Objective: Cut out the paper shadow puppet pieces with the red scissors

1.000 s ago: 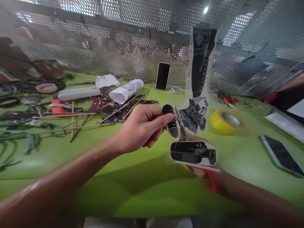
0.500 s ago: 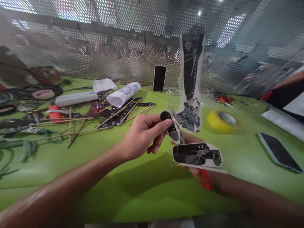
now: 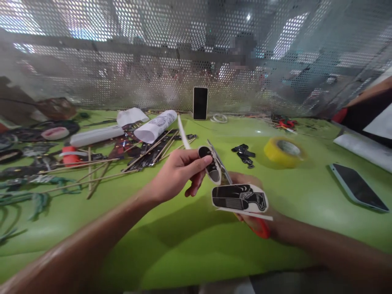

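My left hand [image 3: 183,173] pinches a paper cutout [image 3: 215,173] printed in black with white lines, its thumb lying on the dark print. My right hand [image 3: 249,179] is closed round scissors [image 3: 222,165] with red handles, partly hidden behind the paper. The blades lie along the right edge of the pinched part. Just below them, a wider printed section [image 3: 240,198] with a white border covers part of my right hand; whether it joins the pinched part I cannot tell. Behind my left hand rises a narrow white strip [image 3: 183,132], perhaps paper seen edge-on.
Small black jointed pieces [image 3: 243,155] lie left of a yellow tape roll [image 3: 283,152]. A phone [image 3: 358,188] rests at right; another [image 3: 200,103] stands against the perforated metal screen [image 3: 137,77]. Wooden sticks [image 3: 92,165] and rolled printed paper [image 3: 156,125] crowd the left. A person's arm [image 3: 372,94] shows far right.
The large printed leg-shaped sheet behind the scissors no longer shows its face; a thin white strip appears farther left. Small black pieces on the table are now uncovered. Both hands shifted slightly left.
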`<state>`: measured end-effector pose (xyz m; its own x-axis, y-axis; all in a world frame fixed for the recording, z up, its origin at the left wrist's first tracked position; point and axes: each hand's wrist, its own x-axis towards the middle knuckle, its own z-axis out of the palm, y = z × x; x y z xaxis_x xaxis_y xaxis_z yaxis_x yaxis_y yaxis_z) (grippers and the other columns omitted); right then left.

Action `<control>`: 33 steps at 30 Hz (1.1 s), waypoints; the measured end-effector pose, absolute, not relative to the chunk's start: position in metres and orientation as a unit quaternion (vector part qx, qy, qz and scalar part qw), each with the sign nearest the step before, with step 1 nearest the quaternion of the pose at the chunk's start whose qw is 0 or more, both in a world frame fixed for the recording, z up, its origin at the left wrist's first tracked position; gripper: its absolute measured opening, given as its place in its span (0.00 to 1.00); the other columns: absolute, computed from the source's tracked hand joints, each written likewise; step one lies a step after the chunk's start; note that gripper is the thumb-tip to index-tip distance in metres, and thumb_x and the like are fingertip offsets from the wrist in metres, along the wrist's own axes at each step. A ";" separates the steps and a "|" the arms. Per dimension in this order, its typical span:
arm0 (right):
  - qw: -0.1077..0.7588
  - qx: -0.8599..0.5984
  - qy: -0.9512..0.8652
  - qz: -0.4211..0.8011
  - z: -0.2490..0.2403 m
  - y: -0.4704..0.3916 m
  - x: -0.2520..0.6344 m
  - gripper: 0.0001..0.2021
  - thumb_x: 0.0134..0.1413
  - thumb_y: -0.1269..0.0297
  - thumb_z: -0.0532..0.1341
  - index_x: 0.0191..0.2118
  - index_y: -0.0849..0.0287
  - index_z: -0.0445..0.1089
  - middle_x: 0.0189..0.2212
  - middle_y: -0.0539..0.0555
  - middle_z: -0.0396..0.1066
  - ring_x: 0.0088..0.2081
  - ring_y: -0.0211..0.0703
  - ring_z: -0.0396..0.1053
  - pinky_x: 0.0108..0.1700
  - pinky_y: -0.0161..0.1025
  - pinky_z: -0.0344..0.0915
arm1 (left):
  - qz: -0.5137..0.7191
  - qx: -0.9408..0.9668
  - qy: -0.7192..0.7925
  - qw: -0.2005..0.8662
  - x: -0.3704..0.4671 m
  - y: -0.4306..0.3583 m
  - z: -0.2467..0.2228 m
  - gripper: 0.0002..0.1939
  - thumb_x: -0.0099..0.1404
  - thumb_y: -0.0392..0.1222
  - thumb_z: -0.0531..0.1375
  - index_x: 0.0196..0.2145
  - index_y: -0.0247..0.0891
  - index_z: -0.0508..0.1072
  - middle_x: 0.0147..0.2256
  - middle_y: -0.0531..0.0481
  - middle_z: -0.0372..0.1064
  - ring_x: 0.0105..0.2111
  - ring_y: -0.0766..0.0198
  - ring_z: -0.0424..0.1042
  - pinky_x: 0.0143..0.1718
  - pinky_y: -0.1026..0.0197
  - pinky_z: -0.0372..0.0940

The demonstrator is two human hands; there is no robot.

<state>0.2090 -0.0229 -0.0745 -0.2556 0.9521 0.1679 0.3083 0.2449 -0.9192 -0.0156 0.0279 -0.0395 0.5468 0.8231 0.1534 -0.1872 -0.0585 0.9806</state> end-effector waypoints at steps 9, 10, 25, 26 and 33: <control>0.460 -0.534 -0.569 0.425 -0.064 0.005 0.227 0.18 0.57 0.49 0.75 0.39 0.57 0.74 0.16 0.42 0.65 0.14 0.36 0.61 0.14 0.33 0.61 | 0.494 0.602 0.353 0.518 -0.064 0.082 -0.026 0.26 0.75 0.58 0.63 0.25 0.41 0.64 0.18 0.59 0.61 0.16 0.74 0.63 0.21 0.73 0.66; 0.473 -0.543 -0.552 0.419 -0.062 0.008 0.229 0.19 0.55 0.48 0.75 0.38 0.57 0.73 0.15 0.43 0.65 0.13 0.36 0.61 0.14 0.33 0.60 | 0.470 0.613 0.380 0.509 -0.062 0.085 -0.031 0.22 0.77 0.57 0.62 0.28 0.40 0.69 0.23 0.55 0.71 0.22 0.72 0.72 0.28 0.70 0.72; 0.449 -0.558 -0.548 0.432 -0.066 0.012 0.227 0.18 0.51 0.49 0.76 0.37 0.54 0.72 0.16 0.44 0.65 0.16 0.39 0.63 0.15 0.33 0.62 | 0.059 0.692 0.716 0.074 -0.056 0.096 -0.051 0.23 0.78 0.53 0.67 0.61 0.36 0.77 0.60 0.38 0.76 0.58 0.47 0.78 0.60 0.38 0.75; 0.445 -0.557 -0.550 0.435 -0.065 0.011 0.227 0.18 0.52 0.49 0.76 0.37 0.53 0.72 0.16 0.44 0.65 0.16 0.39 0.63 0.15 0.33 0.62 | 0.057 0.691 0.719 0.055 -0.051 0.094 -0.055 0.24 0.77 0.53 0.67 0.63 0.37 0.76 0.63 0.37 0.74 0.61 0.44 0.76 0.62 0.35 0.74; 0.438 -0.549 -0.551 0.450 -0.060 0.007 0.225 0.15 0.57 0.53 0.74 0.38 0.55 0.72 0.16 0.45 0.66 0.17 0.38 0.64 0.17 0.33 0.62 | 0.079 0.709 0.696 0.077 -0.057 0.099 -0.061 0.24 0.77 0.51 0.68 0.64 0.37 0.76 0.63 0.38 0.74 0.60 0.45 0.77 0.61 0.36 0.75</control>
